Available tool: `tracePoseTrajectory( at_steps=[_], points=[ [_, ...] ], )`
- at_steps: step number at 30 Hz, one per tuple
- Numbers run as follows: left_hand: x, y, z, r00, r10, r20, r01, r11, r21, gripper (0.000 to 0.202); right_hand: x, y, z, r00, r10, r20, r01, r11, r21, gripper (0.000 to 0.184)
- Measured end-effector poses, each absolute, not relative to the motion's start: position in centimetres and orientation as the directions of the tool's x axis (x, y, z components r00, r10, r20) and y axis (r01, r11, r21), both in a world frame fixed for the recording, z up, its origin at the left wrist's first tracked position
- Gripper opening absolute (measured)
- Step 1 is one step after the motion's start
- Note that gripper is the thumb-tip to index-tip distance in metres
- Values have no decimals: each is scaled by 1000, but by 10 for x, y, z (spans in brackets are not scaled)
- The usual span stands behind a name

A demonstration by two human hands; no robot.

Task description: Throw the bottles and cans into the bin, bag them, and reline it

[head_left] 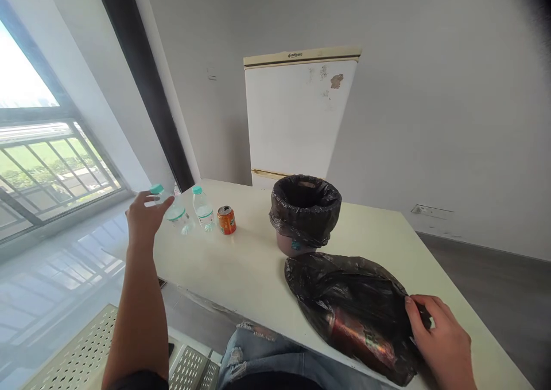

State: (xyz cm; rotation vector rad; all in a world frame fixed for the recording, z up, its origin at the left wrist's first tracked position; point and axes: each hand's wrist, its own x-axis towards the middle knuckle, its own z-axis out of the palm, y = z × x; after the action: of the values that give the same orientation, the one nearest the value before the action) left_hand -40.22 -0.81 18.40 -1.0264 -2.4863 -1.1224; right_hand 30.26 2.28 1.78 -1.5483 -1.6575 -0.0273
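So the left grip [144,215] is wrapped round a tilted bottle [174,209] at the counter's [241,264] far left, just beside a second bottle [204,207] and a can [226,219]. Meanwhile the right grip [443,335] is pinching the near-right edge of a black bag [344,298], which lies just in front of the lined bin [305,212].

A wide bare stretch of the pale table [241,264] lies open between the orange can [226,219] and the lined bin [305,212], reaching to the near edge. At the far left, a tilted bottle [175,212], an upright bottle [203,207] and the can crowd together in a row. A bulky black bag [353,309] sprawls just in front of the bin and blocks the near right. Right of the bin the table is bare.
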Motion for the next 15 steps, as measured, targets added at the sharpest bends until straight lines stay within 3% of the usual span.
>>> tracePoseTrajectory(
  at_steps=[6, 15],
  points=[
    [-371, -14, 164, -748, 507, 429, 646, 406, 646, 48, 304, 24, 16, 111, 809, 578, 834, 241, -497, 36],
    [-378, 1, 167, -700, 646, 306, 688, 495, 530, 55, 302, 22, 21, 124, 806, 578, 827, 238, -509, 37]
  ],
)
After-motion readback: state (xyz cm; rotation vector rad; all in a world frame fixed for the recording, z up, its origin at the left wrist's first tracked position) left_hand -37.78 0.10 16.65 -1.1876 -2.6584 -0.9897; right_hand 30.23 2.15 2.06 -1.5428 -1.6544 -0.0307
